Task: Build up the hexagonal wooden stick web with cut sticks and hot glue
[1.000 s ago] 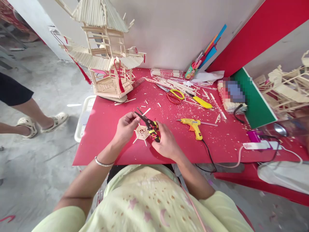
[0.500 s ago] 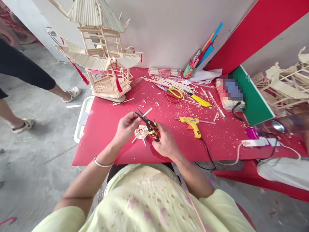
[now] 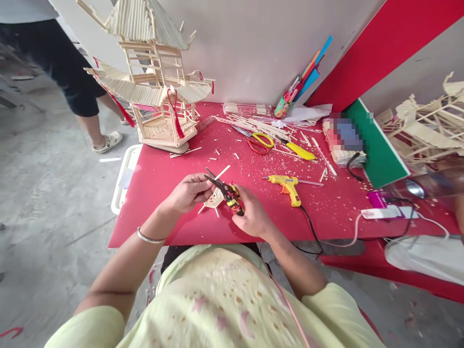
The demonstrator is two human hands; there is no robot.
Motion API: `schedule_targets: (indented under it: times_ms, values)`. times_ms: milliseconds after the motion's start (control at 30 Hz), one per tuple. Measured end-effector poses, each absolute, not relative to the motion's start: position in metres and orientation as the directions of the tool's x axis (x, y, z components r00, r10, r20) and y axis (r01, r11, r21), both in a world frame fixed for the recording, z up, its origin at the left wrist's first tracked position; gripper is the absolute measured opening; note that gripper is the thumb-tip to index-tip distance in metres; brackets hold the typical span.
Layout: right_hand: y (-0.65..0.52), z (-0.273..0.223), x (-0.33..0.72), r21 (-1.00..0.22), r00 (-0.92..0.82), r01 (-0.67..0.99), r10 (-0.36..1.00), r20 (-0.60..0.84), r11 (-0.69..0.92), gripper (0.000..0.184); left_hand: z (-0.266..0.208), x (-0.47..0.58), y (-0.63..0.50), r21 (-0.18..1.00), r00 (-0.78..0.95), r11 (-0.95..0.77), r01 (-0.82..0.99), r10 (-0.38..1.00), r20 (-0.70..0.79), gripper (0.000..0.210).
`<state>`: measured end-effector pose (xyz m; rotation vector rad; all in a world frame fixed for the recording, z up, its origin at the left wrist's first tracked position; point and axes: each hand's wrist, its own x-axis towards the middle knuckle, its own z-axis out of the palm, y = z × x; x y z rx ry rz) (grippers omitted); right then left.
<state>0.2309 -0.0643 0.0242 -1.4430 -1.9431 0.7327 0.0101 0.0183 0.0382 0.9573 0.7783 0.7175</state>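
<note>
My right hand [image 3: 252, 212] is closed around the handles of black-and-yellow pliers [image 3: 230, 195], whose long jaws point up and left. A short pale wooden stick [image 3: 222, 172] crosses at the jaws. My left hand [image 3: 192, 192] pinches the stick's lower end near the jaw tips, its fingertips partly hiding it. Beneath the pliers, a small hexagonal web of sticks [image 3: 213, 199] lies flat on the red table [image 3: 155, 208], partly covered by my left fingers and the tool.
A stick pagoda [image 3: 163, 111] stands at back left. Scissors [image 3: 259, 140], a yellow utility knife [image 3: 299, 149] and loose sticks [image 3: 253, 123] lie behind my hands. A corded glue gun [image 3: 286, 186] rests to the right. Another person's legs [image 3: 68, 72] are at far left.
My left hand has shifted slightly left and down, its fingers curling more. The pliers have moved a little right. The other person has stepped closer to the pagoda.
</note>
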Motion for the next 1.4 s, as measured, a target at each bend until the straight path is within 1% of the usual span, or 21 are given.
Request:
schedule_targets:
  times_ms: [67,200,400,500,567,633,667,733,800,867,933,1000,1033,1100,1167,1233,1300,1333,1400]
  values:
    - [-0.067,0.025,0.231,-0.735,-0.218,0.63,0.966,0.141,0.25,0.07,0.042,0.012,0.017,0.866,0.577,0.464,-0.186,0.765,-0.286,0.038]
    - [-0.07,0.022,0.232,-0.725,-0.196,0.648,0.971,0.136,0.232,0.068,0.045,0.018,0.014,0.792,0.651,0.553,-0.257,0.705,-0.281,0.037]
    - [-0.068,0.012,0.239,-0.686,-0.227,0.659,0.951,0.211,0.309,0.076,0.051,0.022,0.01,0.586,0.76,0.74,-0.329,0.576,-0.301,0.023]
    - [-0.069,0.011,0.241,-0.679,-0.23,0.659,0.946,0.227,0.323,0.075,0.054,0.022,0.007,0.516,0.786,0.789,-0.334,0.535,-0.31,0.022]
    - [-0.069,0.012,0.241,-0.685,-0.228,0.655,0.948,0.222,0.318,0.073,0.054,0.023,0.005,0.504,0.791,0.794,-0.339,0.531,-0.303,0.021]
    - [-0.07,0.014,0.241,-0.702,-0.222,0.643,0.951,0.213,0.307,0.072,0.053,0.024,0.004,0.542,0.781,0.763,-0.351,0.558,-0.279,0.021]
    - [-0.07,0.015,0.241,-0.717,-0.219,0.628,0.953,0.211,0.303,0.073,0.053,0.025,0.005,0.584,0.763,0.727,-0.363,0.591,-0.262,0.021]
    - [-0.07,0.018,0.242,-0.768,-0.226,0.572,0.956,0.19,0.288,0.075,0.051,0.024,0.006,0.696,0.692,0.611,-0.376,0.685,-0.227,0.023]
    - [-0.071,0.022,0.243,-0.831,-0.235,0.501,0.962,0.137,0.241,0.071,0.05,0.022,0.008,0.814,0.602,0.477,-0.333,0.771,-0.205,0.028]
    - [-0.072,0.028,0.245,-0.875,-0.224,0.459,0.973,0.053,0.154,0.062,0.048,0.019,0.008,0.906,0.531,0.352,-0.235,0.827,-0.184,0.035]
    - [-0.074,0.032,0.246,-0.91,-0.22,0.411,0.974,-0.054,0.042,0.048,0.047,0.016,0.007,0.976,0.491,0.188,-0.113,0.864,-0.109,0.04]
    - [-0.077,0.035,0.246,-0.953,-0.262,0.285,0.947,-0.185,-0.107,0.036,0.045,0.014,0.007,1.0,0.467,-0.013,-0.009,0.884,0.016,0.04]
    - [-0.078,0.036,0.245,-0.963,-0.296,0.189,0.923,-0.244,-0.194,0.034,0.044,0.013,0.007,0.995,0.46,-0.097,0.026,0.885,0.074,0.04]
    - [-0.08,0.037,0.243,-0.937,-0.366,0.001,0.872,-0.325,-0.349,0.037,0.042,0.014,0.007,0.983,0.458,-0.176,0.045,0.879,0.136,0.039]
    - [-0.082,0.036,0.24,-0.876,-0.431,-0.145,0.827,-0.362,-0.459,0.044,0.04,0.015,0.008,0.988,0.471,-0.154,0.011,0.872,0.13,0.039]
    - [-0.083,0.032,0.239,-0.792,-0.522,-0.273,0.776,-0.355,-0.546,0.047,0.037,0.016,0.009,0.993,0.495,-0.107,-0.042,0.861,0.113,0.039]
    - [-0.085,0.029,0.239,-0.699,-0.608,-0.373,0.73,-0.313,-0.61,0.052,0.034,0.016,0.012,0.993,0.518,-0.078,-0.084,0.848,0.111,0.037]
    - [-0.085,0.027,0.24,-0.662,-0.634,-0.407,0.716,-0.291,-0.629,0.056,0.033,0.015,0.016,0.993,0.533,-0.075,-0.092,0.839,0.113,0.036]
    - [-0.083,0.025,0.243,-0.633,-0.619,-0.462,0.737,-0.272,-0.621,0.061,0.029,0.012,0.031,0.994,0.565,-0.1,-0.052,0.817,0.112,0.036]
